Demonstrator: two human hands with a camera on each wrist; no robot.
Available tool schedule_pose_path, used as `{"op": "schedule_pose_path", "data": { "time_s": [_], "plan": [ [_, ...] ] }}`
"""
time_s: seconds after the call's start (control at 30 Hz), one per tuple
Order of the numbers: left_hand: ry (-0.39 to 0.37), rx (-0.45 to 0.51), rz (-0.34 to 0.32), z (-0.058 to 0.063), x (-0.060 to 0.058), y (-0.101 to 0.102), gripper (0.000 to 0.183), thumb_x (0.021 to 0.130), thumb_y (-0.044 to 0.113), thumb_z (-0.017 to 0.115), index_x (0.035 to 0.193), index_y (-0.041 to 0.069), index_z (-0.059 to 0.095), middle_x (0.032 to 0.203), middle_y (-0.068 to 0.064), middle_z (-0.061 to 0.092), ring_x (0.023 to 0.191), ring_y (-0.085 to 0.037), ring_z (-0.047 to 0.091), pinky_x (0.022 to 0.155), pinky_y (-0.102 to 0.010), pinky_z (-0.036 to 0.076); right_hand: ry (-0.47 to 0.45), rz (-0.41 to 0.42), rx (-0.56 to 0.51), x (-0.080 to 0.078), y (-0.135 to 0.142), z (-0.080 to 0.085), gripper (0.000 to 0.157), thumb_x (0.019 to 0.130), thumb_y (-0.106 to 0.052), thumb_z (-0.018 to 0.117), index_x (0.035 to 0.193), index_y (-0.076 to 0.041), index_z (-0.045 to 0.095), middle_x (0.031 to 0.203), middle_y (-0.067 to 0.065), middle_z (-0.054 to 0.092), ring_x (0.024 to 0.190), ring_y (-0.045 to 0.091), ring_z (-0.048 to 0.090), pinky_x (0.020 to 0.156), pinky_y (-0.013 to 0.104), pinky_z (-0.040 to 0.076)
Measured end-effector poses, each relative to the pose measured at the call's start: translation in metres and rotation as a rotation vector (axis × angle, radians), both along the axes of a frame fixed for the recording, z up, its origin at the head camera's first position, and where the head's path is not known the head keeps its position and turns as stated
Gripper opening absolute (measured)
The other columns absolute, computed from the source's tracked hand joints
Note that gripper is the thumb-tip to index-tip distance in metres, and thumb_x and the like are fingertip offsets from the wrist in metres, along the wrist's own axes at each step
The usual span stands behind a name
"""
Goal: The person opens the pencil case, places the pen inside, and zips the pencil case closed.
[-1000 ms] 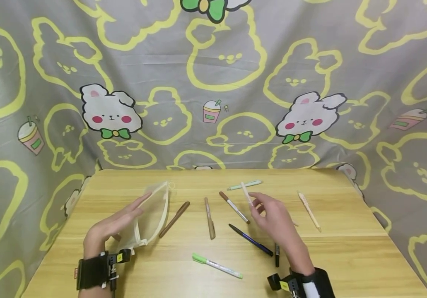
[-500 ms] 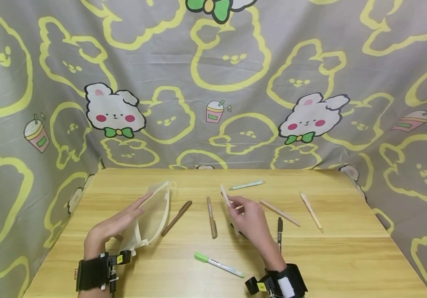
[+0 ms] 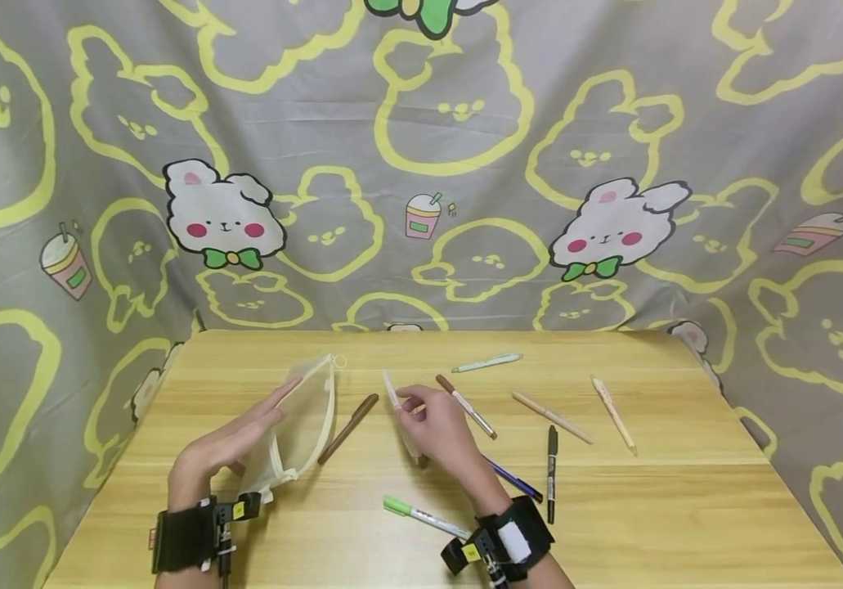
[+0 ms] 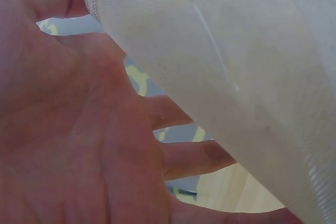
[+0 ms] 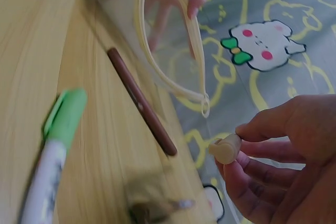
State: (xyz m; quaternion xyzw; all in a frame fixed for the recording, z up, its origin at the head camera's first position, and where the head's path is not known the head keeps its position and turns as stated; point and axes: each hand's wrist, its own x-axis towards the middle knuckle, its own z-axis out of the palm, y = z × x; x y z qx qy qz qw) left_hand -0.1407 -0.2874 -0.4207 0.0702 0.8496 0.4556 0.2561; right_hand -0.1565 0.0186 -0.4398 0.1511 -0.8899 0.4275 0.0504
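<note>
My left hand holds a see-through zip pouch with cream edging, its mouth spread toward the right. In the left wrist view the fingers pass behind the pouch's clear wall. Between thumb and fingers, my right hand pinches a pale, cream-coloured pen, raised and tilted, to the right of the pouch. The right wrist view shows its rounded end toward the camera. Between pouch and right hand lies a dark brown pen. A tan pen is mostly hidden under the right hand.
Around the right hand lie a brown-and-white pen, a mint pen, a beige pen, a cream pen, a black marker, a blue pen and a green-capped marker. A patterned curtain stands behind the table.
My right hand has moved left toward the pouch with the pale pen, uncovering the beige pen and black marker. My left hand and the pouch have stayed nearly still.
</note>
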Motion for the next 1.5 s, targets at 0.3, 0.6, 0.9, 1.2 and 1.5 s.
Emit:
{"op": "schedule_pose_path", "data": {
  "time_s": [0.3, 0.6, 0.9, 1.2, 1.5],
  "plan": [
    [0.041, -0.013, -0.029, 0.003, -0.004, 0.005, 0.058, 0.109, 0.039, 0.025, 0.160, 0.025, 0.001, 0.162, -0.020, -0.013, 0.138, -0.058, -0.003, 0.069, -0.088, 0.032, -0.136, 0.100, -0.048, -0.008, -0.033, 0.003, 0.031, 0.087, -0.009, 0.069, 0.117, -0.003, 0.071, 0.087, 0.003, 0.071, 0.060, 0.006, 0.064, 0.080, 0.037, 0.059],
    [0.030, -0.016, -0.020, 0.001, -0.004, 0.006, 0.061, 0.108, 0.041, 0.028, 0.161, 0.024, 0.003, 0.162, -0.020, -0.012, 0.138, -0.060, -0.001, 0.069, -0.087, 0.033, -0.301, 0.157, -0.138, -0.014, -0.065, 0.004, 0.035, 0.088, -0.006, 0.069, 0.121, 0.003, 0.067, 0.085, 0.006, 0.071, 0.056, 0.009, 0.065, 0.067, 0.038, 0.061],
    [-0.012, -0.012, 0.018, 0.002, -0.001, 0.004, 0.061, 0.107, 0.043, 0.029, 0.160, 0.029, 0.002, 0.162, -0.019, -0.015, 0.133, -0.066, 0.002, 0.063, -0.081, 0.042, -0.425, 0.178, -0.232, -0.015, -0.092, 0.007, 0.039, 0.090, -0.005, 0.067, 0.126, 0.006, 0.062, 0.098, 0.011, 0.071, 0.062, 0.022, 0.071, 0.061, 0.037, 0.062],
    [0.001, -0.009, 0.007, 0.000, -0.001, 0.002, 0.063, 0.107, 0.047, 0.027, 0.160, 0.028, 0.001, 0.163, -0.018, -0.014, 0.134, -0.065, 0.000, 0.062, -0.081, 0.042, -0.480, 0.198, -0.359, -0.013, -0.089, 0.003, 0.036, 0.095, -0.011, 0.063, 0.128, 0.005, 0.062, 0.111, 0.017, 0.071, 0.086, 0.027, 0.071, 0.071, 0.042, 0.062],
    [0.042, -0.001, -0.012, 0.000, 0.000, 0.001, 0.059, 0.109, 0.040, 0.025, 0.160, 0.025, 0.001, 0.162, -0.020, -0.014, 0.137, -0.061, -0.003, 0.061, -0.083, 0.040, -0.260, 0.214, -0.204, -0.014, -0.049, 0.012, 0.026, 0.094, -0.013, 0.064, 0.117, -0.001, 0.069, 0.099, 0.011, 0.073, 0.081, 0.022, 0.069, 0.066, 0.029, 0.059]
  ]
}}
